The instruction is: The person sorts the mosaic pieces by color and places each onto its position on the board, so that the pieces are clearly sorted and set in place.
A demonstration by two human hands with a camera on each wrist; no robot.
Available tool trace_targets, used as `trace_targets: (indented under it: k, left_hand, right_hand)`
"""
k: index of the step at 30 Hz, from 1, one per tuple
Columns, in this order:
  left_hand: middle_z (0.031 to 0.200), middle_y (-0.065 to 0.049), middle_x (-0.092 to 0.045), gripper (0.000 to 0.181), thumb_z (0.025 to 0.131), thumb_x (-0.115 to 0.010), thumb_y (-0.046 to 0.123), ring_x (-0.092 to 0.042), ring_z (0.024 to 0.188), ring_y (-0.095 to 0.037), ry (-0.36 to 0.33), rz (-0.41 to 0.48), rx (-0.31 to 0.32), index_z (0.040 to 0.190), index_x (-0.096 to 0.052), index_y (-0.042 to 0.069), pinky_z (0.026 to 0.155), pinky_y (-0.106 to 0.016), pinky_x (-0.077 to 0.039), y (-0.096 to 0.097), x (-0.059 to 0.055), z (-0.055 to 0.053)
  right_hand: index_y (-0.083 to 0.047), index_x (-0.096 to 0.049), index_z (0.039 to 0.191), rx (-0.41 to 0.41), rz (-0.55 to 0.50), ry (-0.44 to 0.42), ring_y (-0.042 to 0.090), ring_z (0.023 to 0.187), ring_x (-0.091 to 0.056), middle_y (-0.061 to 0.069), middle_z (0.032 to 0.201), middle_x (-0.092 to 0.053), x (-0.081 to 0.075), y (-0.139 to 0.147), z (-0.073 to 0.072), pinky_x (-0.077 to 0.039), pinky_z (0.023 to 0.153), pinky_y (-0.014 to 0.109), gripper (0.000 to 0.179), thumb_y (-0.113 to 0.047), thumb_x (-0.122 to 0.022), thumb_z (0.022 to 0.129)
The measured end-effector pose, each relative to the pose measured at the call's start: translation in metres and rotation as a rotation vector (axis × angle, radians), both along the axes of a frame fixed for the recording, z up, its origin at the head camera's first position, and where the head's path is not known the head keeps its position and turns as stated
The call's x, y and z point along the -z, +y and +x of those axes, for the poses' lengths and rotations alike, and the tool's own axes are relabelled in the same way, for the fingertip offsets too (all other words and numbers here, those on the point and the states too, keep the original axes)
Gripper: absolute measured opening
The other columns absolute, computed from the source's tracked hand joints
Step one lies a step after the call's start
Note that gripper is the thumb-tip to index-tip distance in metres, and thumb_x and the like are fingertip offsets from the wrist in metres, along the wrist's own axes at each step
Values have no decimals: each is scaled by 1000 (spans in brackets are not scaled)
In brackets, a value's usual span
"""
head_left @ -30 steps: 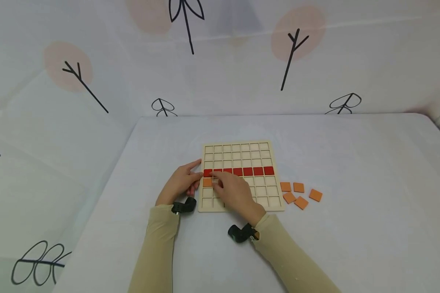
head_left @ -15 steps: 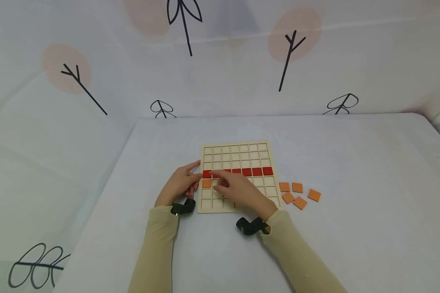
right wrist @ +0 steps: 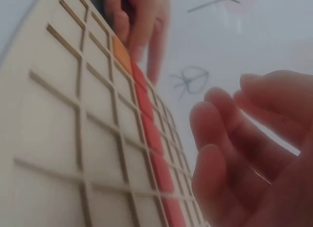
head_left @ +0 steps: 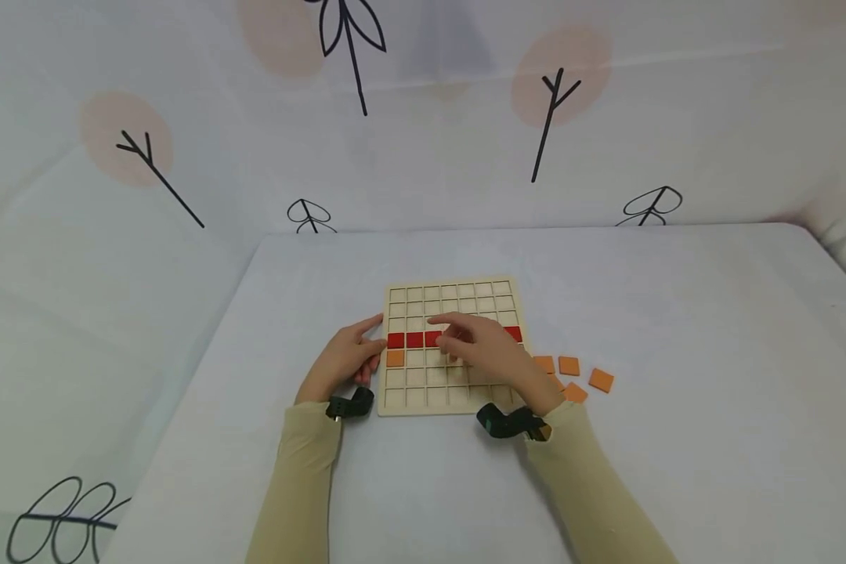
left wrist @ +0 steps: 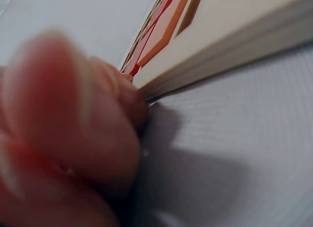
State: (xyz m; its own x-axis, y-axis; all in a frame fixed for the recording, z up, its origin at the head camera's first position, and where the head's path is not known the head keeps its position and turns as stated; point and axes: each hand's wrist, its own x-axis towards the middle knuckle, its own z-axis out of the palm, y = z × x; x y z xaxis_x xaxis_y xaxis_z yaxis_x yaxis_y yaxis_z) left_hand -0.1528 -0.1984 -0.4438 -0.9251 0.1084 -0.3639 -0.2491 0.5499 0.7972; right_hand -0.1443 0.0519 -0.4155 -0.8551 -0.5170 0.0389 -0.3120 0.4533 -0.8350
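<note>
You can't tell what kind of room this is: a white sheet (head_left: 423, 172) with black twig drawings (head_left: 553, 117) fills the view past the white tabletop's (head_left: 691, 376) far and left edges.

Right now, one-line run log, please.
Left hand: touching board; right hand: over board, empty; red tiles, orange tile: slotted; loose orange tiles: right of board

The grid board (head_left: 437, 398) looks like smooth, matt wood, the table covering (head_left: 712, 352) finely woven cloth.
</note>
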Motion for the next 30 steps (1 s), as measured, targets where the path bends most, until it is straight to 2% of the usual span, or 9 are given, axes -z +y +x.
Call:
trace_targets:
  k: [4,8,11,16,20,24,27,30]
  left_hand:
    - [58,-7,-53,52,89,-55,26,-47,40,-16,3,5,4,137,-35,29,39,-25,-39,-1,2,1]
    - [58,-8,-53,52,89,-54,26,-47,40,-17,11,5,9,137,-34,28,40,-25,-39,-1,1,1]
    - [58,-7,-53,52,89,-54,26,-47,40,-16,19,5,15,138,-34,27,40,-25,-39,0,0,2]
    - [58,-8,-53,52,89,-54,26,-47,40,-16,23,7,27,138,-34,26,40,-25,-39,1,-2,2]
    - [58,-8,-53,53,89,-54,26,-48,40,-17,22,2,32,138,-33,27,40,-26,-39,1,-1,2]
    - [58,-8,-53,53,89,-54,26,-48,40,-17,7,-3,19,138,-33,29,40,-25,-39,0,0,1]
    - [59,-8,-53,53,89,-54,26,-47,40,-17,1,-7,12,137,-34,30,40,-25,-39,0,0,0]
    - [59,-7,-53,53,89,-54,25,-47,40,-17,4,-11,16,137,-34,29,40,-26,-40,0,0,0]
  right_hand:
    - [-19,-51,125,30,-29,-46,20,70,-59,6,87,-61,1,17,-6,-46,61,34,40,-35,-53,89]
    - [-18,-50,126,67,-50,-80,24,69,-59,8,90,-61,0,32,-10,-48,62,38,39,-31,-53,90]
    - [-15,-49,127,87,-86,-103,26,73,-58,11,91,-61,0,45,-12,-49,63,40,39,-28,-53,90]
    - [-14,-47,129,120,-109,-144,26,80,-56,12,92,-60,1,64,-13,-48,66,41,44,-32,-53,89]
    - [-15,-47,129,143,-63,-153,26,74,-56,12,93,-60,3,77,-15,-48,66,38,44,-34,-52,90]
    - [-16,-50,125,158,-8,-212,26,65,-51,14,86,-58,2,86,-16,-45,61,34,41,-37,-51,90]
    - [-16,-52,121,169,15,-286,25,65,-49,14,82,-54,3,92,-17,-42,56,32,38,-38,-51,89]
    - [-15,-54,118,176,42,-303,24,67,-49,13,81,-54,4,99,-17,-41,56,32,37,-38,-52,89]
